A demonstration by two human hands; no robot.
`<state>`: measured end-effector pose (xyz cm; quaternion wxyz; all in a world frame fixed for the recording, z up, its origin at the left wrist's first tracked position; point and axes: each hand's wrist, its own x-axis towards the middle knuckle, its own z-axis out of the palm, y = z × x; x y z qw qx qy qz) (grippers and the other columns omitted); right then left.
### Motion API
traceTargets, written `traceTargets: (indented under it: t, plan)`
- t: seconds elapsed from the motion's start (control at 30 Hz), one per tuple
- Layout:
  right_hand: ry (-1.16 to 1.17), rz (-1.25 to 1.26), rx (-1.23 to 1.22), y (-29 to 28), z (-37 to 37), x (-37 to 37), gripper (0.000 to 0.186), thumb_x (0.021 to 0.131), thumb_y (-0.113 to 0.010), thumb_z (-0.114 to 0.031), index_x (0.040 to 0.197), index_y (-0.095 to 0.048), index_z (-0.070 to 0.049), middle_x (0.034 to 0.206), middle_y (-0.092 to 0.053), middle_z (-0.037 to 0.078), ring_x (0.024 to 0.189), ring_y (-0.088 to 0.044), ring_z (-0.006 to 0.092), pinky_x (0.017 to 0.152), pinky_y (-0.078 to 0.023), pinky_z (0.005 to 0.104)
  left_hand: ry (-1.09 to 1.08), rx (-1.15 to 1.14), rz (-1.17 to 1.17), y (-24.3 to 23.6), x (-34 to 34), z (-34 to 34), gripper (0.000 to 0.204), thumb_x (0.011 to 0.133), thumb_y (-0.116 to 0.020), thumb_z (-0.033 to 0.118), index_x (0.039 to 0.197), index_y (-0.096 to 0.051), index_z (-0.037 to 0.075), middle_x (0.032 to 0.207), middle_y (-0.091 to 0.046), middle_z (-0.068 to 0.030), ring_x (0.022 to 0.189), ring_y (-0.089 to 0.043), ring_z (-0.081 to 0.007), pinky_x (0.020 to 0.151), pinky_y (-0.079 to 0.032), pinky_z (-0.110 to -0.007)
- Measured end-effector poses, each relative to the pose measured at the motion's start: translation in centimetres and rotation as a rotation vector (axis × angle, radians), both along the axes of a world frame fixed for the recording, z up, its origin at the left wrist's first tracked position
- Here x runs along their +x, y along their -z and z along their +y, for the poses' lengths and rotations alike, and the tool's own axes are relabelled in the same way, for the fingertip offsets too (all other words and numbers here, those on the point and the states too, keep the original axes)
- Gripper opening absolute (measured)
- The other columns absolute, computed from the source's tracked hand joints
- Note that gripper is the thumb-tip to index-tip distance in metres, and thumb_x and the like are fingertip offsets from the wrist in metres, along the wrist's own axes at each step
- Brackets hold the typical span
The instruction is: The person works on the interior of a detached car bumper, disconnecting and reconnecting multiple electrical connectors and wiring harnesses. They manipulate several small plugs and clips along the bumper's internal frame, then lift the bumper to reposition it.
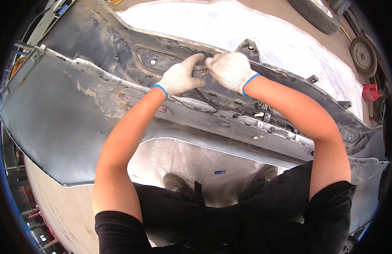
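At 6 o'clock a crinkled, silvery sheet (189, 158) bears a small blue object (220, 172). Beyond, the long, curved bumper (200, 129), smooth grey with dirt-scuffed ridges, spans 9 to 3, forearms (130, 127) hiding parts; a thin black cable (212, 112) loops across it. Over its far side, near 12, the left hand (181, 76), gloved in white knit, has its grip spread; at 1, the right hand (232, 71) curls, any pinch impossible to tell. Farther lie a white sheet (229, 21) and, toward 2, a wheel (362, 55).

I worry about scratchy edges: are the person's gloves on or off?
On: white gloves cover both the left hand and the right hand, with blue cuffs showing.
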<state>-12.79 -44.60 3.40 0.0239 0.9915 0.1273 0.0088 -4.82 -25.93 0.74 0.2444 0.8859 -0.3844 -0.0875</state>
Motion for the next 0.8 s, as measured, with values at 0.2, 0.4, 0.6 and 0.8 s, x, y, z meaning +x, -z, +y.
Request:
traceTargets:
  t: [0.2,0.4,0.6,0.8]
  plan:
    - [-0.169,-0.343,0.044,-4.1,2.9,2.0,0.021,0.095,-0.057,-0.024,0.104,-0.064,-0.006,0.091,-0.070,0.010,0.086,-0.071,0.0278,0.067,-0.058,0.0406,-0.271,0.113,0.107,-2.3,1.0,1.0,0.040,0.092,-0.065,0.035,0.121,-0.065,0.008,0.097,-0.072,-0.0166,0.093,-0.070,-0.0318,0.082,-0.054,-0.042]
    - [-0.074,-0.356,0.398,-1.9,3.0,1.0,0.021,0.097,-0.054,-0.026,0.107,-0.060,-0.008,0.091,-0.067,0.013,0.078,-0.068,0.0313,0.069,-0.055,0.0438,-0.483,-0.596,0.813,2.4,5.7,7.4,0.033,0.099,-0.062,0.029,0.118,-0.060,0.002,0.104,-0.065,-0.0094,0.090,-0.066,-0.0191,0.079,-0.057,-0.035]
    - [0.076,0.350,0.448,9.3,1.6,-0.2,0.042,0.088,-0.055,-0.032,0.110,-0.057,0.003,0.095,-0.069,0.029,0.091,-0.068,0.0449,0.085,-0.053,0.0519,-0.615,-0.865,1.145,3.0,7.4,10.0,0.045,0.104,-0.056,0.037,0.125,-0.053,-0.003,0.121,-0.058,-0.0187,0.104,-0.063,-0.0324,0.087,-0.057,-0.044]
    - [0.056,0.547,0.448,13.0,2.0,-2.2,0.058,0.083,-0.062,-0.034,0.123,-0.051,0.006,0.109,-0.066,0.033,0.107,-0.064,0.0458,0.094,-0.049,0.0499,-0.631,-0.762,1.140,2.5,8.5,10.8,0.043,0.104,-0.054,0.031,0.131,-0.051,-0.002,0.127,-0.056,-0.0196,0.112,-0.063,-0.0370,0.091,-0.057,-0.045]
